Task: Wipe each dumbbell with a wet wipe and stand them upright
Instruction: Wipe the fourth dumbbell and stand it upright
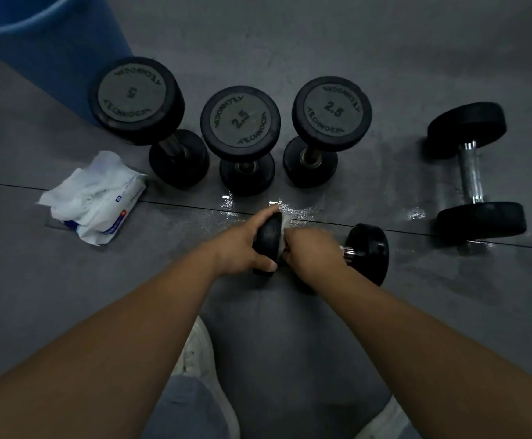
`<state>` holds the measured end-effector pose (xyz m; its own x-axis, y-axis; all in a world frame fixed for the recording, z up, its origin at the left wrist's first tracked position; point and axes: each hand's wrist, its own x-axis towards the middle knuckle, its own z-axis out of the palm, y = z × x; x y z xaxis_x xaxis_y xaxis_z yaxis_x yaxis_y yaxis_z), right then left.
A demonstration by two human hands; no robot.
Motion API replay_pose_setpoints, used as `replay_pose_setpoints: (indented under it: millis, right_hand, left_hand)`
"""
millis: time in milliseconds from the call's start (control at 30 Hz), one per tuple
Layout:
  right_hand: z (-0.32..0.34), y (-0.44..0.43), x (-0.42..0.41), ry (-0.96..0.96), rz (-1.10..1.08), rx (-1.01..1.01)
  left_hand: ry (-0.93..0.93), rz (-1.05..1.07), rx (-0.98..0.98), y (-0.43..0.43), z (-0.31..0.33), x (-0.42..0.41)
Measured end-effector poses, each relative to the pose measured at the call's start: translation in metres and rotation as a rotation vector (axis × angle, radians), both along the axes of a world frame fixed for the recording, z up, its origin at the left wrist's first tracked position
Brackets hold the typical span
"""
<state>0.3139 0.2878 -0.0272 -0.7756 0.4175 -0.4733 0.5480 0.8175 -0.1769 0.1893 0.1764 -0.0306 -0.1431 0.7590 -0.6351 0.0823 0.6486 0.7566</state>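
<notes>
Left hand [242, 248] clamps one head of the lying dumbbell [369, 251] on the floor [68, 280]; right hand [314, 253] is closed on the wet wipe [285, 223] (mostly hidden) against that head's inner side. We record three upright dumbbells [241, 118] just behind, and a fifth dumbbell [477, 172] lying well right
</notes>
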Motion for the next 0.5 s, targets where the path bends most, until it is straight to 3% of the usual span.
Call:
replay_pose_setpoints:
  millis: [100,167,333,400,500]
  right_hand:
    - [0.003,0.002,0.005,0.075,0.114,0.11]
    - [0.004,0.001,0.011,0.156,0.067,0.043]
    - [-0.005,0.009,0.006,0.387,-0.641,-0.271]
    - [-0.004,0.002,0.003,0.268,-0.531,-0.259]
    - [-0.007,-0.015,-0.001,0.083,-0.229,-0.037]
  left_hand:
    - [0.008,-0.008,-0.002,-0.001,-0.002,-0.001]
    - [0.011,-0.013,-0.003,0.0,-0.001,-0.001]
    - [-0.016,0.0,-0.001,0.001,0.002,0.0]
    - [-0.027,0.009,0.009,0.001,0.001,0.0]
    - [-0.028,0.011,0.014,0.001,0.001,0.001]
